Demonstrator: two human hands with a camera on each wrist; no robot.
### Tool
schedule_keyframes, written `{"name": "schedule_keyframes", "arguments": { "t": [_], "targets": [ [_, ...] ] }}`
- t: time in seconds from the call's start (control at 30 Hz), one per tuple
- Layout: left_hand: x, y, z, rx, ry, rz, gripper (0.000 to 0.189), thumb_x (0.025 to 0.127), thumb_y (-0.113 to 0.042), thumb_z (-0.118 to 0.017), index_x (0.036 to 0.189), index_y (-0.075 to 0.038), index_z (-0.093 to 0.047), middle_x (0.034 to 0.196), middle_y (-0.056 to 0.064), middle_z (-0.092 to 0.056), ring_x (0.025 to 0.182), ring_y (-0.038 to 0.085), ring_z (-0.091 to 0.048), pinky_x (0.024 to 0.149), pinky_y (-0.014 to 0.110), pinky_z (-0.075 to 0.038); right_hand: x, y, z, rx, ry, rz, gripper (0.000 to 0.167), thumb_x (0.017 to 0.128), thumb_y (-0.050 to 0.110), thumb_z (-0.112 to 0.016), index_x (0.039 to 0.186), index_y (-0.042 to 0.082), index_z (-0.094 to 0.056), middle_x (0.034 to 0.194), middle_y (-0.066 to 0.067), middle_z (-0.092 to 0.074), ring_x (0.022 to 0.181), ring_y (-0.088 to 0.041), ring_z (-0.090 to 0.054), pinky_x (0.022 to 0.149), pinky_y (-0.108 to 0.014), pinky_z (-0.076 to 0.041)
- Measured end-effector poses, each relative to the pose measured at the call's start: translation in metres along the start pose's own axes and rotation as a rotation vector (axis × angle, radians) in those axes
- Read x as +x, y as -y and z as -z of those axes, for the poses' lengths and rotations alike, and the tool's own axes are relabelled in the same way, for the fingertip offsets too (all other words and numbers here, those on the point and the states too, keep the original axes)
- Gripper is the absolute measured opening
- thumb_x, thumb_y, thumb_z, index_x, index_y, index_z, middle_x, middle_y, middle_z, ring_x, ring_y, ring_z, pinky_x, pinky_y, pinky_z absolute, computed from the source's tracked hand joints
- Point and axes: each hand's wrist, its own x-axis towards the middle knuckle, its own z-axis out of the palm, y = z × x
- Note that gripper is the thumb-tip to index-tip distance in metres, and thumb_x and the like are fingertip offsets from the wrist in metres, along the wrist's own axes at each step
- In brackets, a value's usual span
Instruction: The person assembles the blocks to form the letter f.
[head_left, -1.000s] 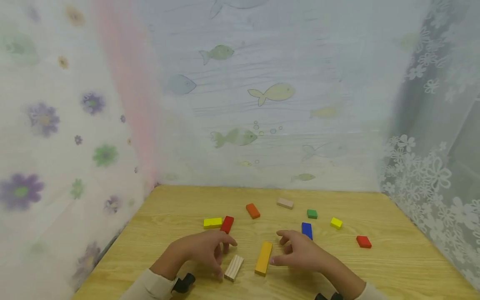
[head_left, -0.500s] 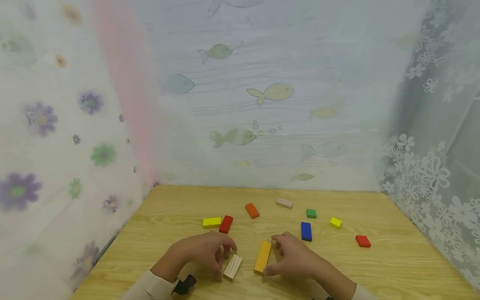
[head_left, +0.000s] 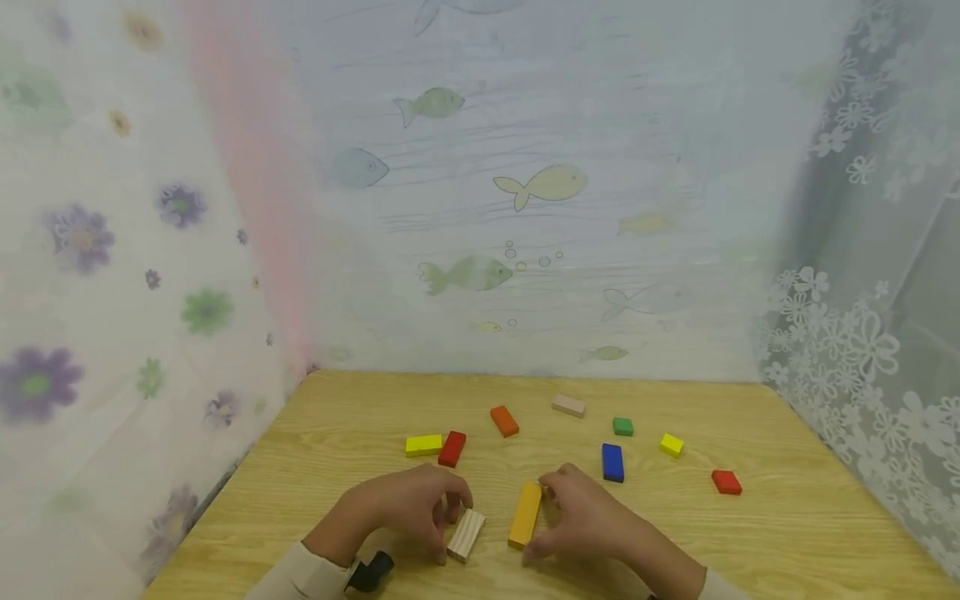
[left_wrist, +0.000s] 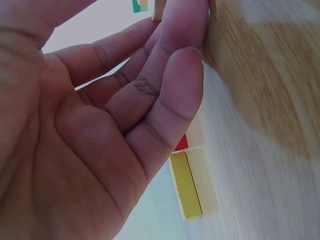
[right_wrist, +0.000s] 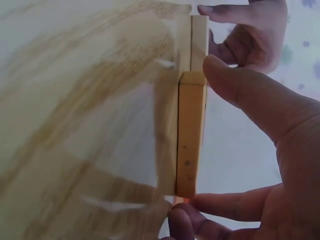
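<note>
A yellow-orange wooden block [head_left: 526,515] lies on the table in front of my right hand [head_left: 588,517]. In the right wrist view, my thumb is at one end of this block [right_wrist: 190,140] and a fingertip at the other, pinching it lengthwise. Left of it lies a plain striped wooden block [head_left: 467,535]. My left hand [head_left: 412,504] curves loosely around that plain block, index tip by its far end and thumb beside its near corner. The left wrist view shows the hand's palm [left_wrist: 95,145] with relaxed, bent fingers; the thumb's contact is hidden there.
Farther back lie a yellow block [head_left: 423,446], a red block [head_left: 452,448], an orange block [head_left: 505,421] and a pale block [head_left: 568,406]. On the right are green [head_left: 622,427], blue [head_left: 612,462], small yellow [head_left: 671,445] and small red [head_left: 726,482] blocks. Patterned curtains surround the wooden table [head_left: 360,396].
My right hand has moved left, away from the blue block, and its thumb and index finger have come to the yellow-orange block's ends. My left fingers have drawn slightly closer to the plain block.
</note>
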Motion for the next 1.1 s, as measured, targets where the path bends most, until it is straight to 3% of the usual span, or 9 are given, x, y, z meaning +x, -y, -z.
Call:
{"name": "schedule_keyframes", "arguments": {
  "t": [0.33, 0.9, 1.1],
  "targets": [
    [0.0006, -0.0014, -0.0019, 0.034, -0.01, -0.017, 0.051, 0.073, -0.027, -0.096, 0.115, -0.02, -0.069, 0.093, -0.011, -0.066, 0.075, 0.0, -0.061, 0.07, 0.021, -0.054, 0.0012, 0.0035, -0.0031, -0.03, -0.008, -0.042, 0.095, 0.064, 0.057, -0.095, 0.132, -0.001, -0.063, 0.12, -0.009, -0.059, 0.103, -0.019, -0.056, 0.096, -0.05, -0.053],
    [0.0051, -0.0009, -0.0046, 0.106, -0.03, -0.018, 0.042, 0.077, -0.029, -0.09, 0.111, -0.024, -0.067, 0.092, -0.014, -0.064, 0.079, 0.0, -0.058, 0.07, 0.021, -0.052, 0.0042, 0.0001, 0.0012, -0.111, -0.045, -0.014, 0.087, 0.062, 0.061, -0.091, 0.122, 0.002, -0.069, 0.115, -0.005, -0.065, 0.105, -0.021, -0.061, 0.094, -0.049, -0.054],
    [0.0065, -0.0027, -0.0054, 0.133, -0.052, -0.053, 0.043, 0.078, -0.031, -0.09, 0.114, -0.021, -0.068, 0.093, -0.015, -0.065, 0.079, -0.002, -0.06, 0.071, 0.019, -0.053, 0.0074, -0.0054, 0.0012, -0.097, -0.08, 0.014, 0.086, 0.064, 0.063, -0.089, 0.121, 0.002, -0.07, 0.117, -0.006, -0.067, 0.109, -0.022, -0.062, 0.095, -0.049, -0.054]
  ]
}}
